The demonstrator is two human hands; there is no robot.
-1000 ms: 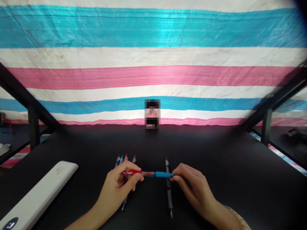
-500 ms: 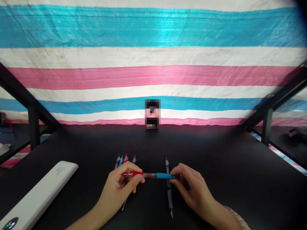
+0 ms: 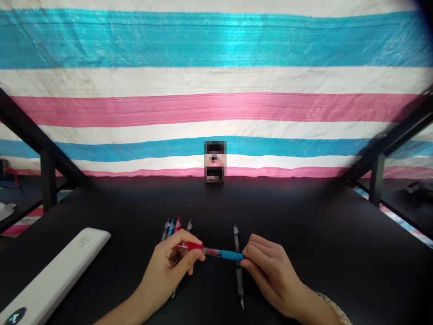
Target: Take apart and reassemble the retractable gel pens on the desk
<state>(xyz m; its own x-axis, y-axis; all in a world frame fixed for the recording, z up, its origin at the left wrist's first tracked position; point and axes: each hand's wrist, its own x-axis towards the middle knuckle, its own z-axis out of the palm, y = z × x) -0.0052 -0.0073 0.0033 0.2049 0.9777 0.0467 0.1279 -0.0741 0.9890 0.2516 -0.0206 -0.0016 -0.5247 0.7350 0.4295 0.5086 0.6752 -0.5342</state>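
Observation:
A pen with a red upper end, a clear middle and a blue grip is held crosswise between my hands. My left hand pinches its red end between thumb and fingers. My right hand closes on the tip end of the blue grip, hiding the point. Beneath the held pen, a grey and clear pen lies lengthwise on the table, close to my right fingers. Several more pens, among them a blue one and a red one, lie side by side, partly covered by my left hand.
A long white device with a dark oval display lies at the left of the black table. A small pixelated object stands at the back edge, before a striped sheet. Black frame bars slope along both sides.
My right hand has closed further around the blue grip, and that end of the pen has dipped slightly. My left hand has barely shifted.

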